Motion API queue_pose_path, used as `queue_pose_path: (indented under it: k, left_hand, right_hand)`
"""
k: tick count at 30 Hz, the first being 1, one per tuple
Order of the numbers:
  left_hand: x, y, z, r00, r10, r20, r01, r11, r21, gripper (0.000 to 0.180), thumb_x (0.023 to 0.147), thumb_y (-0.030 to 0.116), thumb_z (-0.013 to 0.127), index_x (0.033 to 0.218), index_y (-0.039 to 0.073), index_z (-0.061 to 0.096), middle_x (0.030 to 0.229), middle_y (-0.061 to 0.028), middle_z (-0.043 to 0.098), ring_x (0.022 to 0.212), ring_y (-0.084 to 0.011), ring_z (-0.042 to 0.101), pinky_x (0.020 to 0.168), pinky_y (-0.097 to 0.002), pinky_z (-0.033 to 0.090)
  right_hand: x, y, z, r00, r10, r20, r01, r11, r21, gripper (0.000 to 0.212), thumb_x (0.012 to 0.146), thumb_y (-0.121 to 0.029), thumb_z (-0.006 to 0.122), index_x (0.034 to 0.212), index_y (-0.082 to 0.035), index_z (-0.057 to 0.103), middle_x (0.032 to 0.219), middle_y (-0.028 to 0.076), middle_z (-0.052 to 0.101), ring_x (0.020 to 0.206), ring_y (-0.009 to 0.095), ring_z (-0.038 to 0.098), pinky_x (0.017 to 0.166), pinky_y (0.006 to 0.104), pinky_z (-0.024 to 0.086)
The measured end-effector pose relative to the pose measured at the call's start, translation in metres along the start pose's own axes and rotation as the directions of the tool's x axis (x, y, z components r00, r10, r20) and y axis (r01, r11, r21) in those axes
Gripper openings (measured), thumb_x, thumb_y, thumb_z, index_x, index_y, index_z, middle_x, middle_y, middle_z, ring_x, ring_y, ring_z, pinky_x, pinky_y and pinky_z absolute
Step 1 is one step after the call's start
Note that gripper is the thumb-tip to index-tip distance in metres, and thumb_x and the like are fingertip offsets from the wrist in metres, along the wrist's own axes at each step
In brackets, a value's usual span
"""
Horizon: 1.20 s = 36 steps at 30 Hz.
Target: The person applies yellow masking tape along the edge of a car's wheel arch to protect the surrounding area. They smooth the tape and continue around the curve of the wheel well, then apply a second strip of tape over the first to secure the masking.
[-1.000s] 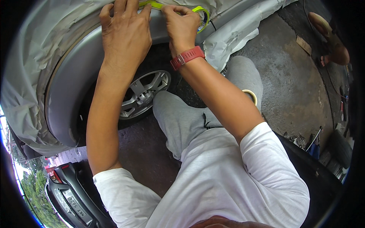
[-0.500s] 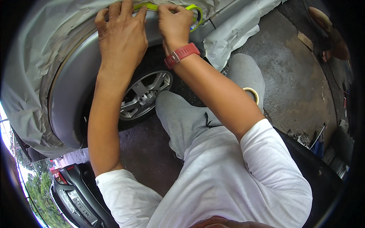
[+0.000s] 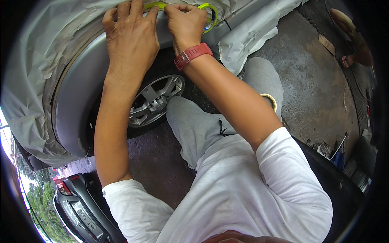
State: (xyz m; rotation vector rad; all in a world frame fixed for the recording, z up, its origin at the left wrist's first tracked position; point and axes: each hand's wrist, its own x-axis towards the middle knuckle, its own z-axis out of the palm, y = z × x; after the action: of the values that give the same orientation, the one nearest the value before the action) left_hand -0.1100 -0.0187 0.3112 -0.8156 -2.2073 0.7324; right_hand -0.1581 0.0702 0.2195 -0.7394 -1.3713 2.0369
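My left hand [image 3: 133, 40] presses its spread fingertips on the edge of the grey wheel-arch panel [image 3: 77, 89], holding nothing. A strip of yellow-green tape [image 3: 155, 5] runs along the panel's top edge between my two hands. My right hand [image 3: 187, 25], with a red watch strap on its wrist, is closed with thumb and forefinger pinching the strip. At its right side the roll of yellow-green tape [image 3: 216, 17] hangs on, partly hidden by the hand. Pale masking paper [image 3: 32, 73] covers the bodywork around the arch.
Below the arch is a wheel [image 3: 156, 103] with a silver rim. A cream tape roll [image 3: 270, 100] shows beside my right forearm, near my knee. A dark car [image 3: 81, 206] stands at lower left. Another person's foot [image 3: 347, 60] is at far right.
My right hand has shifted very slightly left along the strip, its fingertips closer to my left hand. My left hand has barely moved and keeps its place on the panel edge.
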Motion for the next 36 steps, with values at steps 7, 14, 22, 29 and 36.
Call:
queue_pose_path:
  k: [7, 14, 22, 29, 36]
  left_hand:
    - [0.000, -0.001, 0.002, 0.999, 0.016, -0.032, -0.016, 1.000, 0.017, 0.034, 0.099, 0.026, 0.068, 0.132, 0.025, 0.075, 0.120, -0.0011, 0.064, 0.124, -0.0207, 0.055, 0.110, -0.0464, 0.028]
    - [0.001, 0.001, -0.003, 1.000, 0.000, 0.009, 0.000, 1.000, 0.004, 0.033, 0.099, 0.026, 0.068, 0.132, 0.025, 0.075, 0.122, -0.0016, 0.065, 0.125, -0.0215, 0.056, 0.111, -0.0469, 0.028]
    - [0.003, 0.003, -0.004, 0.999, 0.002, 0.046, -0.004, 0.999, 0.036, 0.033, 0.099, 0.026, 0.067, 0.132, 0.026, 0.074, 0.122, -0.0010, 0.065, 0.124, -0.0215, 0.057, 0.111, -0.0471, 0.029]
    - [0.001, 0.006, 0.007, 0.999, 0.044, -0.021, -0.038, 0.974, 0.225, 0.030, 0.097, 0.030, 0.070, 0.126, 0.028, 0.074, 0.118, 0.0028, 0.064, 0.124, -0.0164, 0.055, 0.111, -0.0438, 0.026]
    - [0.004, 0.013, 0.002, 1.000, 0.013, 0.010, -0.015, 0.984, 0.180, 0.030, 0.097, 0.032, 0.070, 0.127, 0.027, 0.073, 0.117, 0.0040, 0.063, 0.123, -0.0149, 0.055, 0.112, -0.0437, 0.024]
  right_hand:
    - [-0.002, 0.003, 0.001, 0.998, -0.065, 0.014, 0.065, 0.998, 0.013, 0.020, 0.077, -0.027, 0.081, 0.083, -0.008, 0.077, 0.124, 0.019, 0.054, 0.131, 0.042, 0.052, 0.120, 0.0714, 0.023]
    - [0.002, 0.020, -0.003, 0.929, -0.371, -0.009, 0.369, 0.925, -0.091, 0.019, 0.083, -0.027, 0.078, 0.087, -0.009, 0.076, 0.122, 0.021, 0.051, 0.128, 0.044, 0.047, 0.115, 0.0676, 0.027]
    - [0.003, 0.024, -0.001, 0.934, -0.358, -0.008, 0.356, 0.929, -0.101, 0.017, 0.084, -0.027, 0.078, 0.088, -0.010, 0.076, 0.120, 0.019, 0.051, 0.127, 0.043, 0.048, 0.115, 0.0668, 0.028]
    - [0.002, 0.023, -0.001, 0.932, -0.363, -0.007, 0.361, 0.927, -0.101, 0.017, 0.083, -0.027, 0.078, 0.086, -0.010, 0.075, 0.119, 0.019, 0.052, 0.127, 0.042, 0.049, 0.115, 0.0670, 0.028]
    - [0.004, 0.021, -0.002, 0.942, -0.336, -0.013, 0.333, 0.937, -0.104, 0.017, 0.082, -0.027, 0.078, 0.085, -0.010, 0.076, 0.117, 0.019, 0.053, 0.125, 0.043, 0.049, 0.114, 0.0631, 0.030]
